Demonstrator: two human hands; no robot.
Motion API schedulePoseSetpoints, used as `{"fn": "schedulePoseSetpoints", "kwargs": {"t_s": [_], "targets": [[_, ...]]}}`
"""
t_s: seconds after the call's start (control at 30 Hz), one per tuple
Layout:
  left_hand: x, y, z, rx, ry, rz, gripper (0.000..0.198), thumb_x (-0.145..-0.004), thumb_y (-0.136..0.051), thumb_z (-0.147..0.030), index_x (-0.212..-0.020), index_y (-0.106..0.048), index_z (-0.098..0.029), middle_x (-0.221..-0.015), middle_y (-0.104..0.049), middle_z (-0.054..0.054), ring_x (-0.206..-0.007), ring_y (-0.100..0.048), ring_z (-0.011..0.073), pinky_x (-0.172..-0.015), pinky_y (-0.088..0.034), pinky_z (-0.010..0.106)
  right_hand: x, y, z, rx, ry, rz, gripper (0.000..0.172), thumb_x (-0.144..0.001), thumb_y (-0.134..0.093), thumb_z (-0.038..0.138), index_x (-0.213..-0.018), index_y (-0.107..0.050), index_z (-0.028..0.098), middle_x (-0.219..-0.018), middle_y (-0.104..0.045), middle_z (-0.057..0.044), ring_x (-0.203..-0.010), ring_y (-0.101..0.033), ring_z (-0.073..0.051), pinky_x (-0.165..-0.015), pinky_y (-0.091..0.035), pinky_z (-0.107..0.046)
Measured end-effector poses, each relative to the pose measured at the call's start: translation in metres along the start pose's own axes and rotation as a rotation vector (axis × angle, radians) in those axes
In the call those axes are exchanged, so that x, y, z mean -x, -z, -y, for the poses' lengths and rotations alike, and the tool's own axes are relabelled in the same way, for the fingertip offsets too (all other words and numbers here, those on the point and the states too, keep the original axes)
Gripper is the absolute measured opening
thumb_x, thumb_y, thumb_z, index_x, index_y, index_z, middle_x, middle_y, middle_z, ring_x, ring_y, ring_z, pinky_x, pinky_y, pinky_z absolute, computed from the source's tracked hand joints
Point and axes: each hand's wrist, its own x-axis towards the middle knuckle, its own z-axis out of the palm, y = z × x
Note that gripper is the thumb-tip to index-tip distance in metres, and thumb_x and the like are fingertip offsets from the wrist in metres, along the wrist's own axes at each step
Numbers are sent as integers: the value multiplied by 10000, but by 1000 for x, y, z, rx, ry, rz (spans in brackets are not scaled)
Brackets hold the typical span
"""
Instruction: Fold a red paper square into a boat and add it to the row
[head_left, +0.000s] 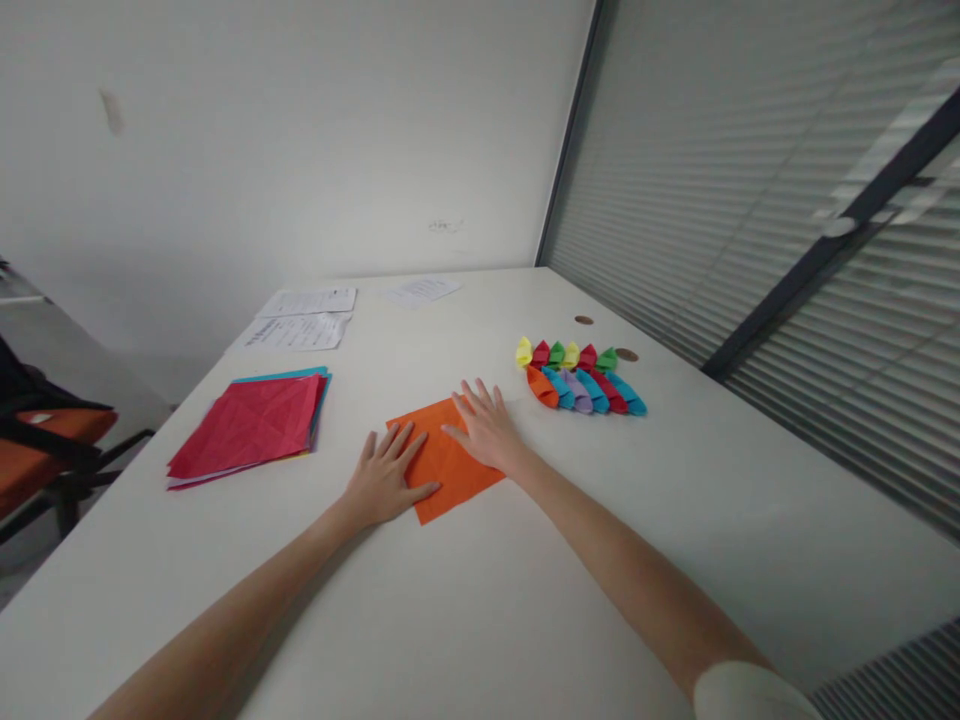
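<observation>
An orange square of cloth or paper (444,468) lies flat on the white table, turned slightly, with faint crease lines. My left hand (385,480) rests on its left edge with the fingers spread. Across its upper right part lies my right hand (484,425), palm down and fingers apart. To the left is a stack of coloured squares (251,422), red on top, with blue and other colours showing at the edges. Several small folded pieces (585,390) in orange, blue, purple, red, yellow and green stand in two rows to the right.
Printed sheets (304,330) lie at the table's far left, with another paper (424,290) near the wall. Two round brown spots (626,354) mark the right side. Window blinds (840,300) run along the right. An orange chair (52,450) stands beyond the left edge.
</observation>
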Motion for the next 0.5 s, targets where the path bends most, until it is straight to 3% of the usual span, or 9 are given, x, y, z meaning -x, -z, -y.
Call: {"fn": "schedulePoseSetpoints", "kwargs": {"t_s": [0.13, 0.23, 0.4, 0.5], "targets": [[1, -3, 2, -7, 2, -16, 805, -826, -495, -698, -1471, -385, -229, -1528, -374, 137, -1439, -282, 341, -1159, -174, 585, 2, -11, 32, -126, 129, 133, 759, -945, -208, 652, -1499, -333, 148, -1597, -217, -134, -1479, -160, -328, -1174, -159, -552], [1, -3, 2, -9, 13, -17, 813, -827, -485, -701, -1473, -383, -218, -1532, -367, 139, -1438, -284, 341, -1159, -188, 574, 9, -21, 37, -161, 125, 218, 786, -940, -202, 664, -1509, -305, 131, -1591, -219, -142, -1476, -186, -310, -1184, -159, -528], [1, 2, 0, -6, 22, -21, 810, -828, -458, -722, -1462, -404, -222, -1524, -385, 139, -1429, -293, 350, -1153, -185, 579, 22, -18, 5, -109, 70, 247, 810, -925, -192, 691, -1524, -262, 151, -1603, -182, -117, -1490, -139, -281, -1199, -122, -502], [1, 4, -1, 4, 29, -10, 812, -828, -454, -725, -1465, -401, -224, -1523, -384, 141, -1422, -302, 358, -1152, -177, 587, 32, -11, -21, -32, -38, 245, 809, -914, -186, 709, -1530, -247, 188, -1604, -184, -103, -1486, -141, -312, -1182, -100, -571]]}}
